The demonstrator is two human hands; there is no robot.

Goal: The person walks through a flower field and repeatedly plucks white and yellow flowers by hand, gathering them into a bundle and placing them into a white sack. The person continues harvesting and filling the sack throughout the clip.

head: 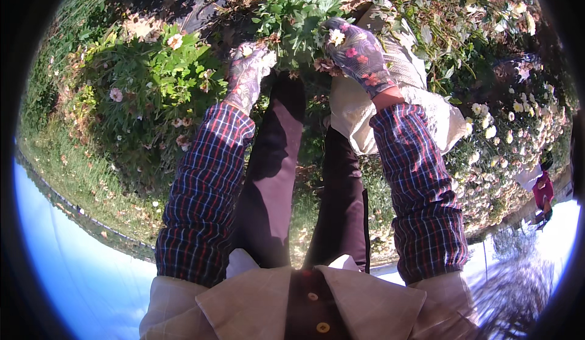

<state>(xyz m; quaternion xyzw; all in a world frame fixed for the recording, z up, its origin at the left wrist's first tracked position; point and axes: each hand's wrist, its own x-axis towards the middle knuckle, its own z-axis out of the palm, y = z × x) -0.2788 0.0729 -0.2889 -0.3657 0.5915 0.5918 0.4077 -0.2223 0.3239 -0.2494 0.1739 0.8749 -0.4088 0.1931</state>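
Note:
My left hand, in a thin floral-patterned glove, is curled beside a leafy flowering plant. Pale flower heads show at its fingers, partly lost in the glare. On the plant's other side, my right hand wears a similar glove and has its fingers bent down towards the leaves. A white flower lies against its fingers; whether it is gripped is hidden. Below that hand hang withered brownish blooms. A white cloth sack spreads behind and beneath my right wrist.
Bushy green plants with a few pinkish flowers grow on the left. White blooms crowd the right side. A person in dark red clothing is far off at the right edge. My legs stand between the plants.

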